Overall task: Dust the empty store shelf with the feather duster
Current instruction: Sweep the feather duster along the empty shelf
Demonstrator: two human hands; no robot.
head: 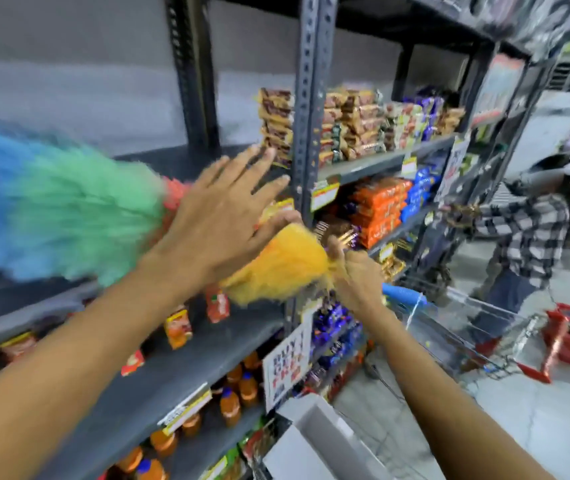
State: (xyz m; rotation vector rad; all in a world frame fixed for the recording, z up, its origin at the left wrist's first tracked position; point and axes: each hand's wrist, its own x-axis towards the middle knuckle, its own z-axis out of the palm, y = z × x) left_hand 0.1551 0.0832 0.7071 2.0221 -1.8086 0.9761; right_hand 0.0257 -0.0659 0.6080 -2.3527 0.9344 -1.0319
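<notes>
Head view: right hand point(354, 278) clasps feather duster point(69, 209) handle; left hand point(221, 216) spread open, holding nothing; sign point(288, 365) reads "BUY 1 GET 1 FREE".

Blurred feather duster point(69, 209), blue-green-yellow plumes slanting across the bare dark-grey shelf point(179, 161).

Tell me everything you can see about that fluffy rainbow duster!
The duster is a long fluffy brush, blurred in the picture. Its soft fibres run in bands: blue at the far tip, then green, a bit of red, and yellow nearest the blue handle. It lies slanted across the dark empty shelf, tip to the left. The right hand grips it by the handle, and the left hand, fingers spread open, is over its middle.
</notes>
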